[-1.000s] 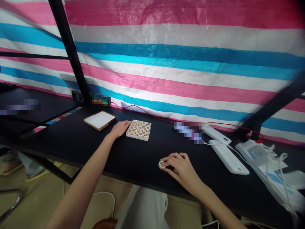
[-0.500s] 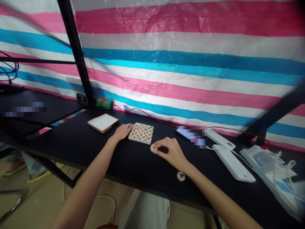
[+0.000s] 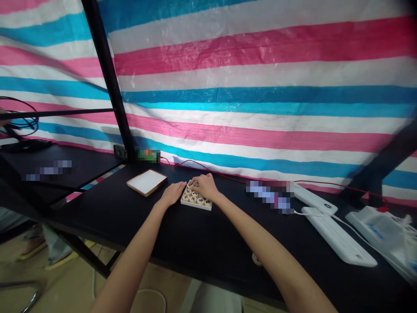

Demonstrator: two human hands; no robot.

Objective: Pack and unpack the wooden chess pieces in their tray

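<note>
Though loosely curled, both hands (image 3: 173, 194) (image 3: 206, 187) at the tray (image 3: 196, 205).

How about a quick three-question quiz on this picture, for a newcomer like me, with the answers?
1. Which hand is over the tray of round pieces? A) left only; B) right; C) neither.
2. True or false: every round piece lies inside the tray.
3. Fill the gap: in the picture, the brown-edged box lies to the ___ of the tray.

Key:
1. B: the right hand.
2. False: a loose piece lies on the black table, partly hidden by the right forearm.
3. Left.
</note>
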